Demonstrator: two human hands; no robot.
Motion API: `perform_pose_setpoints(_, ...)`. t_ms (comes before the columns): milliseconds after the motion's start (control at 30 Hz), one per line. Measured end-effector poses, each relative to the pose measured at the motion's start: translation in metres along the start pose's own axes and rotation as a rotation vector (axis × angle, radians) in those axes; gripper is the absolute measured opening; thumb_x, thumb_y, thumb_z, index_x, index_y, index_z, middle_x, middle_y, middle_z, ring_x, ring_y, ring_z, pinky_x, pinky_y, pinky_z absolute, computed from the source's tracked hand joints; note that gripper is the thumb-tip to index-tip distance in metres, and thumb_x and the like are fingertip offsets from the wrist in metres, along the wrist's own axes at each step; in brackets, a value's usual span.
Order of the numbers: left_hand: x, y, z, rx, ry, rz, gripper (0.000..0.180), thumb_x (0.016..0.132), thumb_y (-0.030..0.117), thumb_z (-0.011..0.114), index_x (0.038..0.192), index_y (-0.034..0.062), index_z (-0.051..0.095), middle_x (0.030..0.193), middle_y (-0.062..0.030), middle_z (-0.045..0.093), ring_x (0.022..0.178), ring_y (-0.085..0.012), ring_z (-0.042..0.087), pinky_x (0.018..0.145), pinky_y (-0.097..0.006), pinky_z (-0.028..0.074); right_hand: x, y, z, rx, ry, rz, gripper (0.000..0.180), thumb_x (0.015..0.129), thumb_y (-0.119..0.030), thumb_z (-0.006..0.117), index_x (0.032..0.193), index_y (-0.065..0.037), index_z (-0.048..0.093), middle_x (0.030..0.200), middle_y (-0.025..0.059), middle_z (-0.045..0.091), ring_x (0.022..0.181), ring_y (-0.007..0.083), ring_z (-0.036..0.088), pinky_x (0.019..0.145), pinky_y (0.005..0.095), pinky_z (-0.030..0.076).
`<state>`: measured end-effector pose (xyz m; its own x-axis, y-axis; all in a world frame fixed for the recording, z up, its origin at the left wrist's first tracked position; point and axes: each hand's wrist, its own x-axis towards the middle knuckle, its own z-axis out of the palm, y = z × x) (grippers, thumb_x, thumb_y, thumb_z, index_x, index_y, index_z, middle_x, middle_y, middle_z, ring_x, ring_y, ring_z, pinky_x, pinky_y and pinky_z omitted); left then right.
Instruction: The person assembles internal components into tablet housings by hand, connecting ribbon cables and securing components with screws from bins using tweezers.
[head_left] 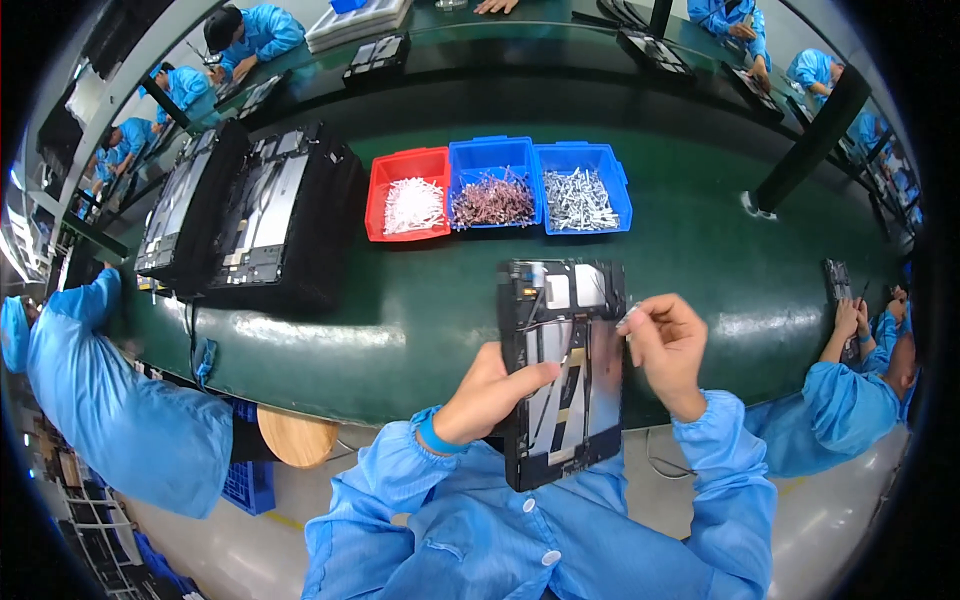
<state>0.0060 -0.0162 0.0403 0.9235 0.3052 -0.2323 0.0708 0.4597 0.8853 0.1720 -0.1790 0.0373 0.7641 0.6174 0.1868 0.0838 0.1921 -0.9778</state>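
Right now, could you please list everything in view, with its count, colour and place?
Open device: one, black and silver, in the left hand
Small piece: one, pale, at the right fingertips
Red bin: one, holding white pieces, beyond the device
Blue bins: two, right of the red bin, holding brownish and silvery pieces
Device stacks: two, black and silver, table's left
Table: one, green, in front
Far devices: several, dark, top
White trays: stacked, top
Posts: several, dark, around
Stool: one, wooden, lower left
Crate: one, blue, by the stool
Co-workers: several, in blue, both sides and top
Rim clutter: too blurred to count
Wristband: one, blue, left wrist
Sleeves: two, blue, bottom
Left hand, right hand: bare, at the device
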Motion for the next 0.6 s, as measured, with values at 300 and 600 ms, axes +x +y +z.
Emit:
perform_pose_setpoints(300, 0.002, 0.005, -0.023, 1.035, 0.410, 1.055, 0.032, 0.073, 0.000, 0.076, 0.103, -0.0054, 0.068, 0.076, -0.0113, 0.070, 0.059, -0.0217, 0.068, 0.052, -0.028, 0.051, 0.026, -0.104, 0.050, 0.289, -0.374, -0.091, 0.008, 0.092, -0.005, 0.063, 0.091, 0.000, 0.057, 0.088, 0.0087, 0.063, 0.066, 0.0060, 0.055, 0.057, 0.0208, 0.044)
perform_pose_setpoints(600, 0.013, 0.002, -0.025, 1.185, 0.459, 1.235, 0.057, 0.072, 0.000, 0.073, 0.125, -0.0136, 0.059, 0.082, -0.0138, 0.072, 0.059, -0.0185, 0.069, 0.053, -0.029, 0.053, 0.023, -0.087, 0.088, 0.363, -0.552, -0.094, 0.006, 0.092, 0.000, 0.063, 0.092, 0.002, 0.058, 0.102, 0.0085, 0.054, 0.093, 0.0111, 0.054, 0.083, 0.0262, 0.046)
